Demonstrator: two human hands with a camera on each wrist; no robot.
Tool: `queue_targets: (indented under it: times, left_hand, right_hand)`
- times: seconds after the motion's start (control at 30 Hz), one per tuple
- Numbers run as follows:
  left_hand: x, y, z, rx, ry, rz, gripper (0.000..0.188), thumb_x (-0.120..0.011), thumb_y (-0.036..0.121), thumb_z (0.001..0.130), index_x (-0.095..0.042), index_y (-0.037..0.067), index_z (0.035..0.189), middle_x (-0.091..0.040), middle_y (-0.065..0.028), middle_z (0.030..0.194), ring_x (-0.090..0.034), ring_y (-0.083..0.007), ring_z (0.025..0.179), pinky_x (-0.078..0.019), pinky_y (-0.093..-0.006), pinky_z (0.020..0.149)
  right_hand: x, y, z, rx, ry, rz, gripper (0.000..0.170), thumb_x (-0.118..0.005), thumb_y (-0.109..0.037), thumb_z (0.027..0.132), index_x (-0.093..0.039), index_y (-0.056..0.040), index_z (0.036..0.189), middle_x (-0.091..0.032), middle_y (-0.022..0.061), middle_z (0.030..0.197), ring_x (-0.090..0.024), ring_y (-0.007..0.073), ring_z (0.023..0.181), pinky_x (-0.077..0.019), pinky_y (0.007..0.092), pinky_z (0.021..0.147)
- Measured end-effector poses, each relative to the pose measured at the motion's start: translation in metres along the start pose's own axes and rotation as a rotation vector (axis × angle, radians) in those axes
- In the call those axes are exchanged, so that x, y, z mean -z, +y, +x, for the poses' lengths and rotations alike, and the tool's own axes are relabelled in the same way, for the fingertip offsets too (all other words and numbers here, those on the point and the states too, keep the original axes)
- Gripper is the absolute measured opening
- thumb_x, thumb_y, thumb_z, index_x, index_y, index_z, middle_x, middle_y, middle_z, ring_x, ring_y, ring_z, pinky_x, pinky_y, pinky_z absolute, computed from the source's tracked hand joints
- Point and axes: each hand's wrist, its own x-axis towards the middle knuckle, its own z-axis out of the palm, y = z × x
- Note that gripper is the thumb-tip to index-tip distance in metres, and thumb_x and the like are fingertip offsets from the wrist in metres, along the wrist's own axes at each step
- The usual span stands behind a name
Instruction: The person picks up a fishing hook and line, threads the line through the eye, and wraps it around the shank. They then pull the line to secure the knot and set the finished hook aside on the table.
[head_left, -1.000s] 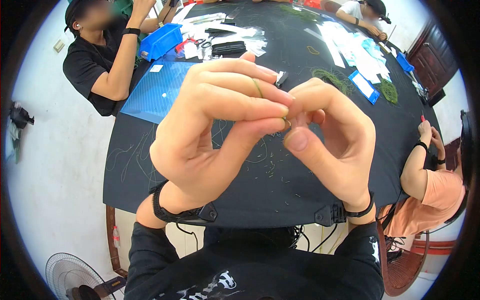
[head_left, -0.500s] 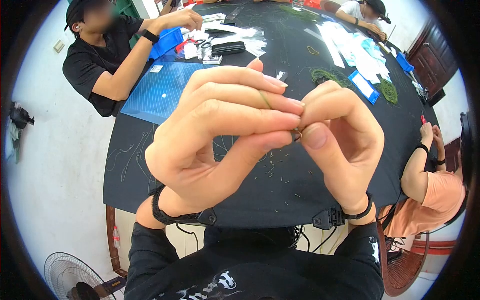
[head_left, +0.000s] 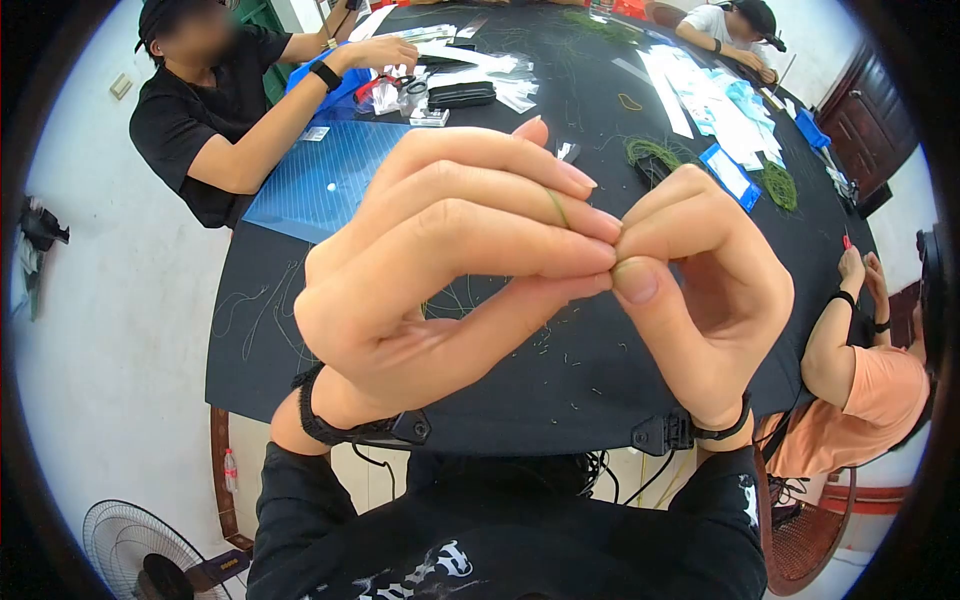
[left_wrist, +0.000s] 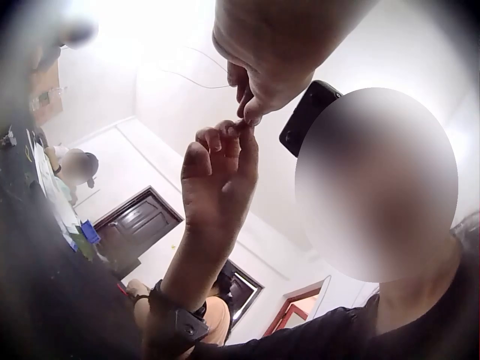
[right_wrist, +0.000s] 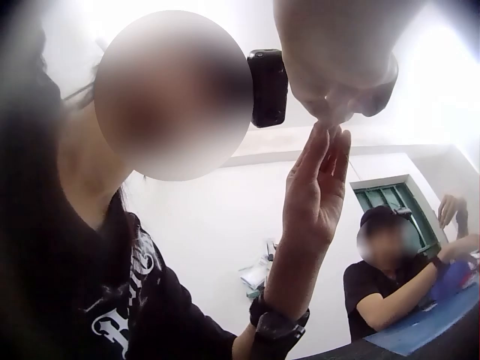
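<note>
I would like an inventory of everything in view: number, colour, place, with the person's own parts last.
Table: 1, black, centre
Cutting mat: 1, blue, table's left
Bin: at least 1, blue, beyond mat
Scissors: at least 1 pair, dark handles, near bin
Pouch: 1, black, right of scissors
Papers: several, white, table's far side
Cord coils: at least 2, green, table's right
Card: 1, blue and white, between coils
Door: 1, brown, upper right
Chair: 1, brown, lower right
Fan: 1, dark, lower left
Bottle: 1, clear, lower left
Other people: at least 3, black, white, orange tops, around table
Strand: 1, green, across a left finger
Wrist straps: 2, black, person's wrists
Left hand: 1, bare, centre
Right hand: 1, bare, right of centre
</note>
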Motion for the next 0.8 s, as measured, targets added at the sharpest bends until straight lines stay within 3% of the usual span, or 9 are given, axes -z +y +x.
queue_targets:
  times: [0.2, 0.4, 0.5, 0.6, 0.67, 0.8]
  left_hand:
    - [0.003, 0.002, 0.003, 0.012, -0.051, -0.015, 0.016, -0.07, -0.001, 0.07, -0.061, 0.001, 0.083, -0.066, -0.0112, 0.087, -0.055, -0.0242, 0.098, -0.0384, -0.046, 0.098]
    - [0.008, -0.005, 0.004, -0.084, -0.007, -0.032, 0.01, -0.066, 0.004, 0.077, -0.059, 0.0, 0.084, -0.065, -0.0132, 0.086, -0.055, -0.0259, 0.098, -0.0372, -0.0501, 0.098]
    - [0.023, -0.002, 0.01, -0.107, -0.012, 0.116, 0.008, -0.062, 0.006, 0.081, -0.058, 0.0, 0.084, -0.065, -0.0139, 0.086, -0.057, -0.0267, 0.097, -0.0372, -0.0516, 0.098]
    - [0.039, -0.007, 0.009, -0.103, 0.067, 0.262, 0.008, -0.059, 0.008, 0.084, -0.058, 0.0, 0.086, -0.065, -0.0156, 0.088, -0.058, -0.0295, 0.099, -0.0383, -0.051, 0.098]
    - [0.054, -0.015, 0.002, -0.094, 0.153, 0.377, 0.01, -0.057, 0.008, 0.085, -0.059, -0.001, 0.088, -0.065, -0.017, 0.09, -0.059, -0.0318, 0.1, -0.0396, -0.0501, 0.097]
    - [0.067, -0.018, 0.005, -0.13, 0.265, 0.489, 0.012, -0.055, 0.007, 0.086, -0.062, -0.002, 0.09, -0.065, -0.0202, 0.095, -0.059, -0.0341, 0.103, -0.0434, -0.0453, 0.095]
  right_hand:
    - [0.009, 0.005, 0.007, 0.316, -0.038, -0.26, 0.009, -0.063, 0.0, 0.073, -0.058, 0.0013, 0.08, -0.054, 0.0075, 0.075, -0.044, 0.0117, 0.067, -0.0314, 0.0216, 0.056]
    - [0.025, -0.003, 0.01, 0.381, -0.045, -0.359, 0.007, -0.058, 0.0, 0.075, -0.056, 0.0021, 0.081, -0.05, 0.0092, 0.075, -0.042, 0.0143, 0.067, -0.0305, 0.0242, 0.059]
    - [0.039, -0.011, 0.012, 0.381, -0.018, -0.471, 0.006, -0.055, -0.002, 0.078, -0.055, 0.0025, 0.082, -0.049, 0.0098, 0.076, -0.041, 0.0149, 0.068, -0.0297, 0.0245, 0.06]
    - [0.056, -0.007, 0.013, 0.458, 0.074, -0.633, 0.005, -0.051, -0.002, 0.082, -0.054, 0.0024, 0.083, -0.05, 0.0108, 0.08, -0.043, 0.0139, 0.069, -0.0298, 0.0219, 0.057]
    - [0.065, -0.004, 0.01, 0.44, 0.217, -0.652, 0.007, -0.051, -0.003, 0.084, -0.055, 0.0027, 0.085, -0.053, 0.0121, 0.086, -0.043, 0.0109, 0.066, -0.0288, 0.0188, 0.052]
    - [0.094, -0.002, 0.007, 0.44, 0.319, -0.581, 0.014, -0.053, -0.002, 0.086, -0.062, 0.0062, 0.091, -0.059, 0.0138, 0.095, -0.044, 0.0078, 0.059, -0.0312, 0.0176, 0.051]
